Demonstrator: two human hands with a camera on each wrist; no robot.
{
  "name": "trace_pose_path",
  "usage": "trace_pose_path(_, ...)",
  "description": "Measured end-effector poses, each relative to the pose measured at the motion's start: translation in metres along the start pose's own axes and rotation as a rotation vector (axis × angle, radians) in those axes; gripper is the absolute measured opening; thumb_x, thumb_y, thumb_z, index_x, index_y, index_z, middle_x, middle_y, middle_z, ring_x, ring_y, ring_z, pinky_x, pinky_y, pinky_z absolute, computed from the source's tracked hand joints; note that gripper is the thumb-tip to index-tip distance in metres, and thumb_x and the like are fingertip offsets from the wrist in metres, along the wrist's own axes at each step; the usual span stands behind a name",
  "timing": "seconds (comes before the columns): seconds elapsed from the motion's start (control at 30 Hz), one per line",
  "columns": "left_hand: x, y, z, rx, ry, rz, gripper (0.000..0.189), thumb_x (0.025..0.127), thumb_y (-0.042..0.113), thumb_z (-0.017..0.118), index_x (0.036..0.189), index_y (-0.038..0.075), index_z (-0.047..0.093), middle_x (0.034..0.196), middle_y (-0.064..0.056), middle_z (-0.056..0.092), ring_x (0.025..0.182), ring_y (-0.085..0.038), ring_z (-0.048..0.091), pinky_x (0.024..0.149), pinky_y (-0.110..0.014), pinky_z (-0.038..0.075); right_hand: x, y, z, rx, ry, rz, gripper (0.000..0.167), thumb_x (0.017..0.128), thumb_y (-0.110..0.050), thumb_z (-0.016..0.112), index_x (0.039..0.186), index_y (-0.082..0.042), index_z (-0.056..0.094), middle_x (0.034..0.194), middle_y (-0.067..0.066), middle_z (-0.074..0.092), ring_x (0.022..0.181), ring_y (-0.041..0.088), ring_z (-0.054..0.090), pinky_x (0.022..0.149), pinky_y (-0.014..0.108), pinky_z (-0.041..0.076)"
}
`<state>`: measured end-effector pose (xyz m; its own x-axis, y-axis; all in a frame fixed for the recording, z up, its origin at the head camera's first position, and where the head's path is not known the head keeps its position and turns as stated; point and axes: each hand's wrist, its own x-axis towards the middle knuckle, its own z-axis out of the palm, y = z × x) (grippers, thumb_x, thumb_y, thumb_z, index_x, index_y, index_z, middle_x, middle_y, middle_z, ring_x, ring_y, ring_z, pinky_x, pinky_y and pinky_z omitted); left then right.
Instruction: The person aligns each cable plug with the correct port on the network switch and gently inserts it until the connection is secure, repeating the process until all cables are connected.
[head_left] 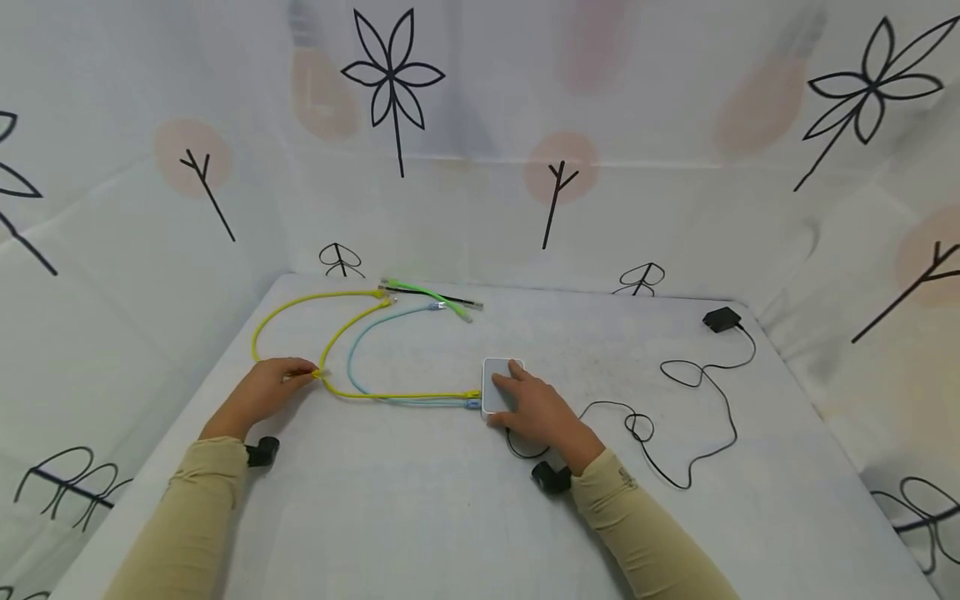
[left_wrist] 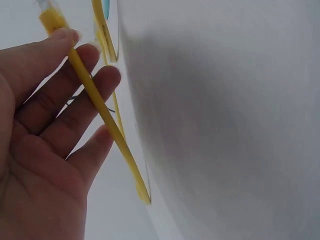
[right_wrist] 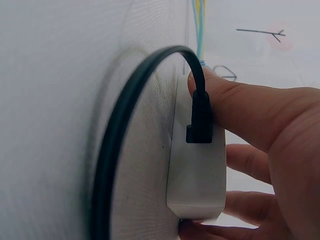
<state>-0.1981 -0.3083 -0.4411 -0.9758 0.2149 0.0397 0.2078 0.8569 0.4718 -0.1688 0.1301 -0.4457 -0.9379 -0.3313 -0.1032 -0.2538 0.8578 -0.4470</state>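
Yellow sheathing covers the loose cable (left_wrist: 100,105), its held end raised off the bench (head_left: 420,500), left of the white box (head_left: 495,402). The left hand (head_left: 270,390) pinches it near the clear plug (left_wrist: 44,5) between thumb and index finger, the other fingers half open, presumably to leave the tip free. The right hand (head_left: 538,408) has its fingers spread and bent around the box, likely to stop it sliding. The loose cable looks slim and springy, bowing in a wide arc. The box is low and round-cornered, with 2 cables in its left side, the plugged yellow cable (head_left: 405,396) and the pale blue cable (head_left: 350,358). A black lead (right_wrist: 112,140) enters its near side, seemingly from the black adapter (head_left: 722,319). Farther back, a green cable (head_left: 412,287) crosses a short black cable (head_left: 467,302).
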Motion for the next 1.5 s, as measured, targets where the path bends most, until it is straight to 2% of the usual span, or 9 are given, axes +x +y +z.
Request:
trace_pose_path(0.23, 0.005, 0.008, 0.006, -0.066, 0.010, 0.019, 0.020, 0.098, 0.021, 0.058, 0.116, 0.017, 0.066, 0.110, -0.008, 0.070, 0.099, -0.026, 0.063, 0.086, -0.043, 0.049, 0.000, 0.001, 0.002, 0.006, -0.006, 0.010, 0.073, 0.084, -0.046, 0.073, 0.147, -0.020, 0.045, 0.160, 0.013, 0.024, 0.140, 0.038, 0.037, 0.106, 0.050, 0.042)
trace_pose_path(0.47, 0.006, 0.020, 0.008, -0.113, -0.030, 0.018, 0.025, 0.101, 0.022, 0.053, 0.119, 0.013, 0.067, 0.114, -0.011, 0.068, 0.098, -0.023, 0.058, 0.085, -0.039, 0.047, -0.003, 0.000, 0.005, 0.015, -0.018, 0.019, 0.073, 0.084, -0.045, 0.073, 0.146, -0.020, 0.045, 0.160, 0.014, 0.024, 0.139, 0.039, 0.039, 0.102, 0.048, 0.045)
trace_pose_path(0.7, 0.011, 0.024, 0.011, -0.091, 0.034, 0.055, 0.022, 0.091, 0.019, 0.068, 0.112, 0.013, 0.071, 0.101, -0.007, 0.067, 0.081, -0.019, 0.052, 0.070, -0.031, 0.044, -0.003, -0.002, 0.004, 0.002, -0.004, 0.008, 0.073, 0.084, -0.046, 0.072, 0.147, -0.020, 0.044, 0.160, 0.014, 0.024, 0.138, 0.039, 0.039, 0.101, 0.048, 0.046)
trace_pose_path(0.93, 0.018, 0.023, 0.017, -0.068, 0.058, 0.105, 0.023, 0.091, 0.023, 0.069, 0.111, 0.014, 0.073, 0.100, -0.002, 0.065, 0.085, -0.016, 0.055, 0.072, -0.030, 0.047, -0.001, -0.001, 0.003, -0.005, -0.010, 0.001, 0.074, 0.084, -0.046, 0.072, 0.147, -0.020, 0.044, 0.160, 0.014, 0.023, 0.140, 0.039, 0.038, 0.104, 0.049, 0.044)
trace_pose_path(1.17, 0.026, 0.037, 0.023, -0.086, 0.018, 0.170, 0.022, 0.092, 0.020, 0.066, 0.112, 0.011, 0.073, 0.098, -0.002, 0.065, 0.085, -0.015, 0.054, 0.072, -0.028, 0.047, 0.002, 0.002, 0.001, -0.024, -0.001, -0.002, 0.074, 0.084, -0.048, 0.071, 0.147, -0.021, 0.043, 0.160, 0.013, 0.023, 0.140, 0.038, 0.037, 0.106, 0.049, 0.042)
trace_pose_path(1.3, 0.029, 0.044, 0.027, -0.110, -0.021, 0.155, 0.026, 0.093, 0.024, 0.065, 0.117, 0.013, 0.071, 0.104, -0.003, 0.069, 0.088, -0.015, 0.056, 0.076, -0.030, 0.048, 0.002, 0.003, 0.001, -0.012, -0.004, 0.003, 0.074, 0.084, -0.048, 0.072, 0.147, -0.021, 0.043, 0.160, 0.013, 0.023, 0.140, 0.038, 0.037, 0.106, 0.049, 0.042)
trace_pose_path(1.4, 0.031, 0.051, 0.029, -0.119, -0.044, 0.137, 0.030, 0.095, 0.027, 0.062, 0.123, 0.018, 0.066, 0.112, -0.004, 0.070, 0.097, -0.018, 0.061, 0.082, -0.036, 0.050, 0.002, 0.003, 0.001, -0.003, -0.010, 0.006, 0.074, 0.084, -0.047, 0.072, 0.147, -0.021, 0.044, 0.160, 0.013, 0.024, 0.140, 0.038, 0.037, 0.105, 0.049, 0.043)
trace_pose_path(1.5, 0.032, 0.058, 0.030, -0.128, -0.053, 0.134, 0.026, 0.097, 0.028, 0.060, 0.122, 0.020, 0.064, 0.113, -0.005, 0.070, 0.105, -0.022, 0.064, 0.087, -0.041, 0.050, 0.002, 0.002, 0.001, -0.002, -0.012, 0.009, 0.074, 0.084, -0.047, 0.072, 0.147, -0.021, 0.044, 0.160, 0.013, 0.023, 0.140, 0.038, 0.037, 0.105, 0.049, 0.043)
